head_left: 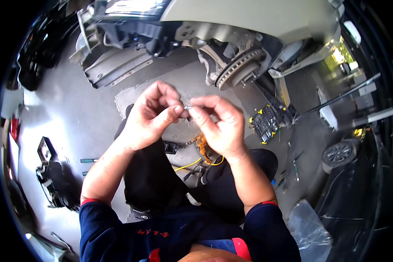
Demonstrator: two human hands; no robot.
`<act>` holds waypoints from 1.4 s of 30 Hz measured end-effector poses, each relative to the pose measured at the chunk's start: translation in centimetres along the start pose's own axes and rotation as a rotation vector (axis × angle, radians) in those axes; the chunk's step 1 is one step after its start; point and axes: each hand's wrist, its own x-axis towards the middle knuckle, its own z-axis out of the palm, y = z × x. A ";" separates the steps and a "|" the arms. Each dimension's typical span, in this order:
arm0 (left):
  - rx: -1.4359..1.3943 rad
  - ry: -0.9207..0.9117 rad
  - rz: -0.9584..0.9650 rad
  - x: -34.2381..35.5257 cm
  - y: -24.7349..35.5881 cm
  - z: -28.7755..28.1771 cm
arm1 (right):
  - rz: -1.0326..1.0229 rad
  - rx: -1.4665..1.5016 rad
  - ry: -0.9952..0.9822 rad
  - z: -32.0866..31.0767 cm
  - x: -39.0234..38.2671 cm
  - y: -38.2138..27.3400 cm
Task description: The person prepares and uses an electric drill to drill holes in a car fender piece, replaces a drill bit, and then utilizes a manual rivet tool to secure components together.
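My left hand (155, 114) and my right hand (218, 124) meet in front of me, above my bent knees. Between their fingertips is a small, shiny metal piece (187, 107), too small to name. Thumb and forefinger of each hand pinch toward it, the left at one end and the right at the other. Below the hands, on the floor between my legs, lies an orange power tool (201, 147) with a yellow cord (188, 166). Beside it is a small black part (170, 148).
Ahead stands a car with its wheel off, showing a brake disc (242, 70) under the pale fender (249, 17). A socket tray (264, 124) sits to the right, near a jack (288, 114). Black parts (56, 183) lie left, a plastic sheet (310, 231) lower right.
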 end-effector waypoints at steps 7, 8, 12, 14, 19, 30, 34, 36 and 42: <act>-0.396 0.057 -0.090 10.5 -2.5 6.0 | -0.187 -0.109 0.364 -6.9 5.0 3.2; -0.469 0.112 -0.088 11.5 -3.1 6.2 | -0.224 -0.129 0.429 -7.0 6.6 3.2; -0.670 0.075 -0.033 13.7 -3.7 6.8 | -0.421 -0.242 0.480 -6.9 10.4 4.2; -0.845 0.043 -0.013 14.0 -3.9 7.1 | -0.371 -0.218 0.443 -6.6 10.9 4.2; -0.982 -0.013 -0.001 14.4 -4.6 6.8 | -0.112 0.003 0.412 -4.7 10.8 2.9; -1.247 -0.342 0.221 16.9 -5.1 6.6 | -0.425 -0.527 0.391 -5.2 12.1 2.9; -1.253 -0.246 0.229 16.9 -5.3 6.8 | -0.392 -0.631 0.336 -5.4 12.0 2.5; -1.286 -0.232 0.217 16.9 -5.4 6.7 | -0.346 -0.619 0.318 -5.4 11.9 2.5; -1.254 -0.492 0.260 18.4 -7.4 5.7 | -0.321 -0.539 0.366 -5.0 11.8 2.9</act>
